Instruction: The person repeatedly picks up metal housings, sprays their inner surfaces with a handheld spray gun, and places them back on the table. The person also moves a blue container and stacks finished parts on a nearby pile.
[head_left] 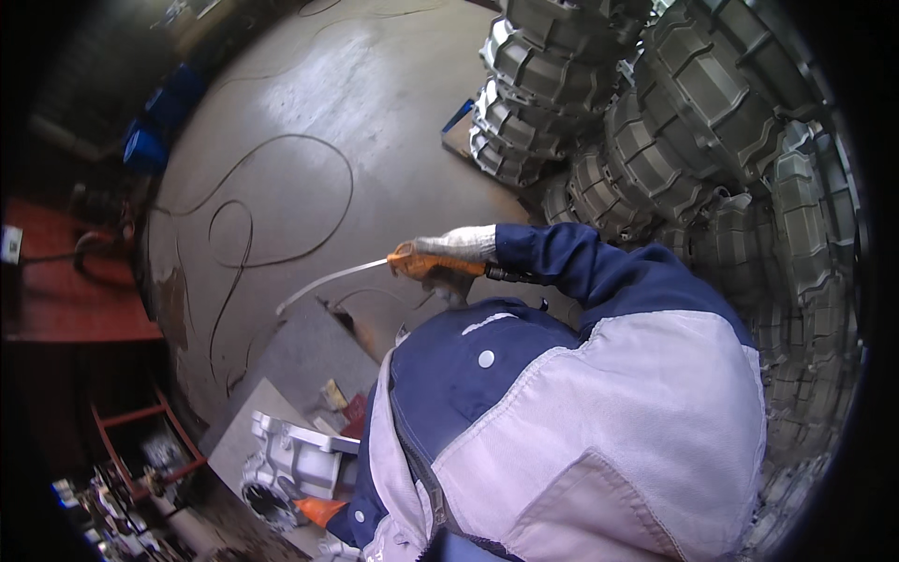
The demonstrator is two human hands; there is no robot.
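Observation:
My right hand (461, 245), in a whitish work glove, is wrapped round an orange air blow gun (405, 262). From the gun a long, pale, bent nozzle (328, 279) reaches left and down, its tip in the air. A dark hose fitting joins the gun's rear end by my sleeve. At the lower left, my left hand (316, 510) wears an orange glove with dark grey fingers. It grips the rim of a silver cast metal housing (307, 461), beside its round opening. My jacket hides part of the housing, and the left fingers show only in part.
Stacks of ribbed metal housings (712, 103) rise along the right. A thin hose (351, 178) loops over the grey floor. A red bench (75, 272) and a red metal frame (140, 421) stand left, with blue bins (145, 145) beyond. Under the housing lies a grey board (309, 351).

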